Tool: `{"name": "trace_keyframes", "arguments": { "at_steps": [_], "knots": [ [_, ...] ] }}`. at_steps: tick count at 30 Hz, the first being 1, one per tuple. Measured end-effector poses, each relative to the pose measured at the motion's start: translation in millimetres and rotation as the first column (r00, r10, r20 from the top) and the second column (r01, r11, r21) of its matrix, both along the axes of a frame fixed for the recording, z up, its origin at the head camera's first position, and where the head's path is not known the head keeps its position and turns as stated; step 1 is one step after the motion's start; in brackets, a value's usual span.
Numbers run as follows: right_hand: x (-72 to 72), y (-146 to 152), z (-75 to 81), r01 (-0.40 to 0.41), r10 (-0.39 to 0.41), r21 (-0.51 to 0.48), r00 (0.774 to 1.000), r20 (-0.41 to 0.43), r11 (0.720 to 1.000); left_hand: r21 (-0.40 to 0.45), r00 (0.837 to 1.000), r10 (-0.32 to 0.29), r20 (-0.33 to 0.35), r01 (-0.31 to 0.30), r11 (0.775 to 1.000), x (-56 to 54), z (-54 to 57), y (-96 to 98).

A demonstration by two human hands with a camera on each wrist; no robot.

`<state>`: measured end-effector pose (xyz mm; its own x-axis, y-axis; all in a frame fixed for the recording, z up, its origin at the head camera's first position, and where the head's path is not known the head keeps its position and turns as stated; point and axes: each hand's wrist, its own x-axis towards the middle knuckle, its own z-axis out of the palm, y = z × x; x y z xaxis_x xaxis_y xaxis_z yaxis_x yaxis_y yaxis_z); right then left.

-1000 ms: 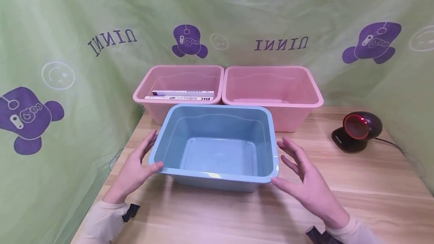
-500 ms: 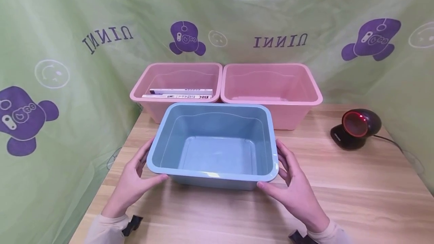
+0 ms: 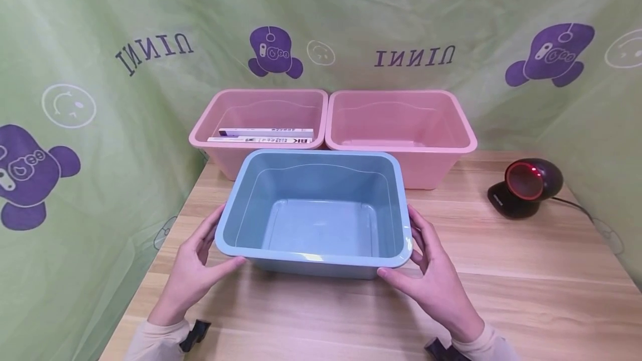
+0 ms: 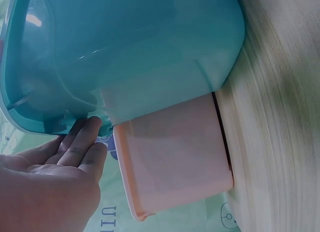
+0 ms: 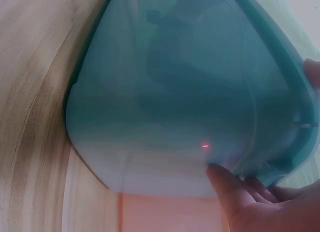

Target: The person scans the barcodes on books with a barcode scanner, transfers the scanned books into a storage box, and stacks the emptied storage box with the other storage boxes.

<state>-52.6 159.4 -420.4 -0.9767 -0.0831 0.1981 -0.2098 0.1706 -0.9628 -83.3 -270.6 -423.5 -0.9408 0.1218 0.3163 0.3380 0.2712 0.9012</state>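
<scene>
A plastic blue tub [image 3: 311, 258] stands on the wooden table with its open top facing up and nothing inside. My left hand [image 3: 188, 274] holds its near left corner, fingers along the side and thumb across the front below the rim. In the left wrist view, the left hand's fingertips [image 4: 90, 129] reach under the tub's rim. My right hand [image 3: 436, 280] grips the near right corner, thumb at the front wall. The right wrist view shows the right hand's fingers [image 5: 227, 187] touching the tub's wall [image 5: 165, 107] below the rim.
Two pink tubs stand side by side behind the blue one. The left pink tub [image 3: 213, 146] holds thin white boxes [image 3: 266, 132]; nothing shows in the right pink tub [image 3: 401, 148]. A black scanner [image 3: 526, 188] glowing red stands at right. A green curtain [image 3: 351, 10] hangs behind.
My right hand has moved left, its fingers closing onto the blue tub's side and its thumb going from the rim corner to the front wall. My left fingers have drawn in under the rim.
</scene>
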Motion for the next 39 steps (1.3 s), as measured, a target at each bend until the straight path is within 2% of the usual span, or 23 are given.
{"name": "trace_keyframes", "arguments": {
  "at_steps": [9,16,22,26,31,34,39],
  "knots": [
    [1.8,1,1.9,0.001,-0.001,0.012,1.0,0.004,1.0,-0.006,1.0,0.001,-0.022,-0.001,1.0,3.7,-0.1,1.1],
    [6.7,9,9.3,0.01,-0.01,0.022,1.0,-0.021,1.0,0.007,0.998,-0.017,-0.06,0.018,1.0,4.2,3.5,8.1],
    [15.3,20,15.6,0.016,-0.015,0.018,0.999,-0.048,1.0,0.015,0.993,-0.061,-0.102,0.063,0.998,8.4,8.5,15.8],
    [21.5,31,22.2,0.022,-0.02,0.023,0.997,-0.078,0.999,0.043,0.982,-0.1,-0.158,0.108,0.993,9.8,13.8,23.6],
    [28.1,50,35.7,0.031,-0.03,0.003,0.994,-0.101,1.0,0.03,0.973,-0.123,-0.196,0.131,0.991,8.6,28.8,34.9],
    [29.1,65,48.3,0.03,-0.032,-0.019,0.993,-0.111,0.999,0.04,0.97,-0.128,-0.208,0.139,0.989,6.9,45.2,45.0],
    [26.2,92,76.2,-0.002,-0.008,-0.098,0.995,-0.102,0.995,0.118,0.946,-0.148,-0.287,0.188,0.975,0.2,77.2,64.5]
  ]
}}
